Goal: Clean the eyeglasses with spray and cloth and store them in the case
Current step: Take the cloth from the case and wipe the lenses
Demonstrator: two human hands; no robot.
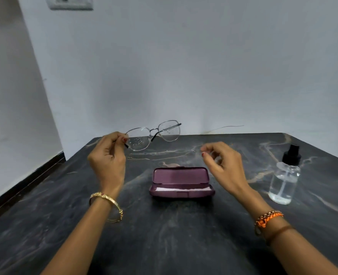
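Observation:
My left hand (107, 155) pinches the left end of thin metal-framed eyeglasses (154, 134) and holds them up above the far side of the table. Small droplets dot both lenses. My right hand (221, 163) hovers over the right end of the case with its fingers loosely curled and nothing in them. A purple eyeglass case (181, 183) lies open at the table's centre, lid up, with a pale cloth (176, 189) lying inside its base. A clear spray bottle (285, 177) with a black nozzle stands upright at the right.
The dark marble table (164, 225) fills the lower view and meets a white wall (184, 66) at the back. Its left edge drops to a floor strip with a dark skirting (25, 185). A wall socket (70, 2) sits high at the upper left.

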